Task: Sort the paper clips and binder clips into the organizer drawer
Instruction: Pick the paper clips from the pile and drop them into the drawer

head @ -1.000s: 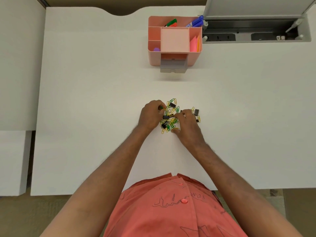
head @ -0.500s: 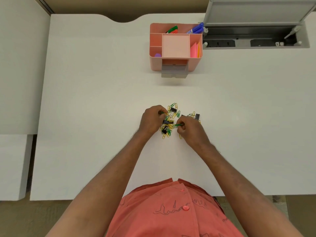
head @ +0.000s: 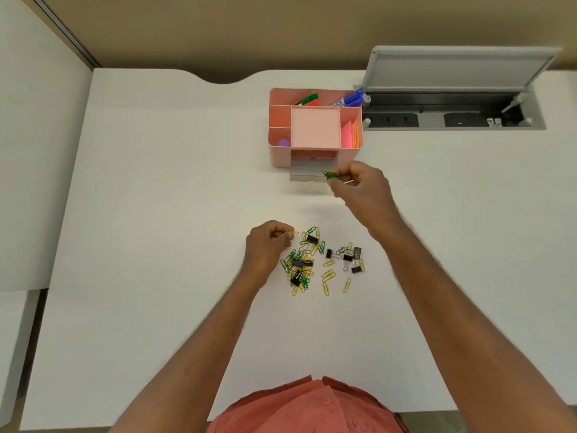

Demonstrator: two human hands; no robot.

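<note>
A heap of green and yellow paper clips (head: 301,270) mixed with black binder clips (head: 352,256) lies on the white desk (head: 156,214). My left hand (head: 267,245) is at the heap's left edge and pinches a yellow paper clip (head: 290,233). My right hand (head: 363,185) is raised over the right end of the grey drawer (head: 307,173), which stands pulled out of the pink organizer (head: 315,126). It pinches green paper clips (head: 331,175).
The organizer holds markers (head: 349,100) at the back, pink sticky notes (head: 351,134) on the right and a purple object (head: 283,143) on the left. An open grey cable hatch (head: 452,117) with sockets is sunk in the desk to its right. A white partition (head: 37,151) stands left.
My right hand has left the heap and moved up to the drawer with green paper clips. My left hand has lifted a yellow paper clip at the heap's left edge.
</note>
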